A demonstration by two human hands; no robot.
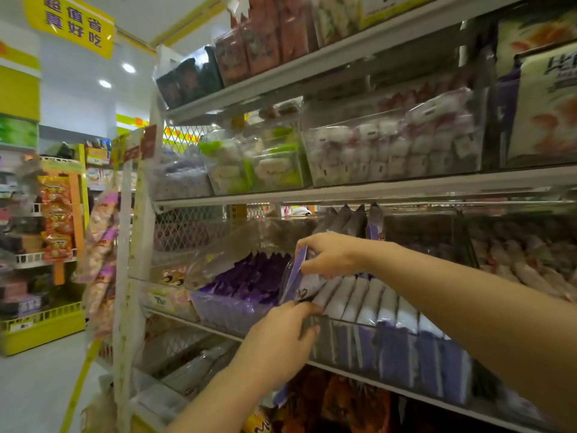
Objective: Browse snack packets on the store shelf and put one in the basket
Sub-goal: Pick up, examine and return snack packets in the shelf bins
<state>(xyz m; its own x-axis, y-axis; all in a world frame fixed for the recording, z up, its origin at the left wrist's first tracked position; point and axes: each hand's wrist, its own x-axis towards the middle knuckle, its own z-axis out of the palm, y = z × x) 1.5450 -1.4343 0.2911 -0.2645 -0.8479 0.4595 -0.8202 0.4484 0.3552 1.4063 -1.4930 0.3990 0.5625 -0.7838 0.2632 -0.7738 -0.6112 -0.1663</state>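
A purple and white snack packet (pixel 296 281) stands at the front of a row of like packets (pixel 374 304) in a clear bin (pixel 390 354) on the third shelf. My right hand (pixel 327 254) pinches the packet's top edge from above. Just below, my left hand (pixel 281 339) curls its fingers at the packet's lower edge by the bin's front rim. A neighbouring clear bin (pixel 224 307) to the left holds dark purple packets (pixel 249 276). No basket is in view.
Shelves above carry clear bins of white and green wrapped sweets (pixel 259 164) and pink and white ones (pixel 390 148). Below hang orange and brown bags (pixel 343 404). A rack of hanging snack bags (pixel 103 254) stands at the shelf's left end, with the aisle floor (pixel 37 385) beyond.
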